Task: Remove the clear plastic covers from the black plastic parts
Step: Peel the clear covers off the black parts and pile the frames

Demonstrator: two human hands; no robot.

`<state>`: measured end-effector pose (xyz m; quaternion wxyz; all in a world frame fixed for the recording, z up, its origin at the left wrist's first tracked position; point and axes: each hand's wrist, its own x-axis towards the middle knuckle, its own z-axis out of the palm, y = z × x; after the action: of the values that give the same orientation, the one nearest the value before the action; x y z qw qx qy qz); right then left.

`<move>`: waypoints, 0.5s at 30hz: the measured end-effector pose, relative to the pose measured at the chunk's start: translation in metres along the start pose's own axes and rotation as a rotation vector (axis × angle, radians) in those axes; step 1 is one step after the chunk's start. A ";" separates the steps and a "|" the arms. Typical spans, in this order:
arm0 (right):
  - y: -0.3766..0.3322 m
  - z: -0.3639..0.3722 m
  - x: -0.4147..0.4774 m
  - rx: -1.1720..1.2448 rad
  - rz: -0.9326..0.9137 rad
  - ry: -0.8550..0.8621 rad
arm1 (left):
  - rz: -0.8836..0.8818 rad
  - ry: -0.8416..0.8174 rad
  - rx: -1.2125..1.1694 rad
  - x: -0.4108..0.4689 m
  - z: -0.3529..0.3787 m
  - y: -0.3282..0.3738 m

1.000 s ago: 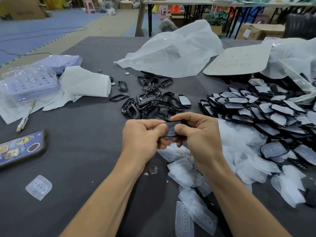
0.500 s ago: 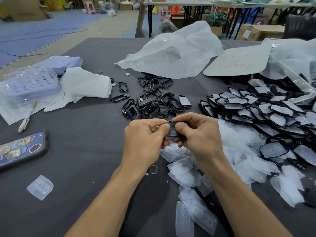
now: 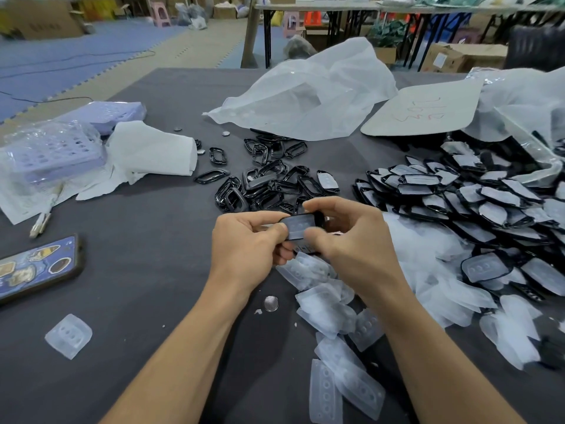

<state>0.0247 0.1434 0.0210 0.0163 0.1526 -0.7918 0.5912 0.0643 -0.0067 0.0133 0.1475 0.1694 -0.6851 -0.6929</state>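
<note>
Pinching a part [image 3: 317, 219] from both sides above the table [image 3: 153, 270], the left hand [image 3: 244, 244] and right hand [image 3: 351, 240] could bend it if they tear the cover [image 3: 299, 229] off too hard.
</note>
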 end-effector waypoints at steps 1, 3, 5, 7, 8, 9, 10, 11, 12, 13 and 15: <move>0.000 -0.002 -0.001 -0.132 -0.047 -0.010 | -0.007 0.003 -0.008 0.000 -0.001 0.000; -0.001 -0.003 -0.002 -0.248 -0.071 -0.010 | -0.016 -0.006 -0.006 0.000 -0.002 0.001; -0.001 -0.004 -0.002 -0.257 -0.069 0.009 | -0.013 -0.007 0.006 0.000 -0.002 0.000; -0.001 -0.005 -0.002 -0.244 -0.069 0.009 | 0.023 0.006 0.040 -0.002 -0.002 0.000; -0.001 -0.005 -0.002 -0.241 -0.077 0.007 | 0.051 0.013 0.075 -0.004 -0.002 -0.001; -0.001 -0.006 -0.002 -0.238 -0.087 0.008 | 0.080 0.015 0.124 -0.005 -0.001 -0.001; -0.001 -0.006 -0.002 -0.233 -0.095 0.011 | 0.109 0.007 0.180 -0.006 -0.001 -0.002; 0.000 -0.006 -0.002 -0.229 -0.103 0.014 | 0.132 -0.008 0.224 -0.007 0.000 -0.002; 0.000 -0.005 -0.002 -0.231 -0.112 0.016 | 0.142 -0.022 0.253 -0.007 0.001 -0.003; 0.001 -0.005 -0.002 -0.242 -0.123 0.018 | 0.137 -0.033 0.270 -0.007 0.002 -0.003; 0.001 -0.005 -0.002 -0.280 -0.133 0.013 | 0.108 -0.043 0.282 -0.007 0.003 -0.003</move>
<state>0.0260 0.1486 0.0208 0.0817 0.1973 -0.8544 0.4737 0.0689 -0.0009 0.0106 0.1445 0.1368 -0.7869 -0.5842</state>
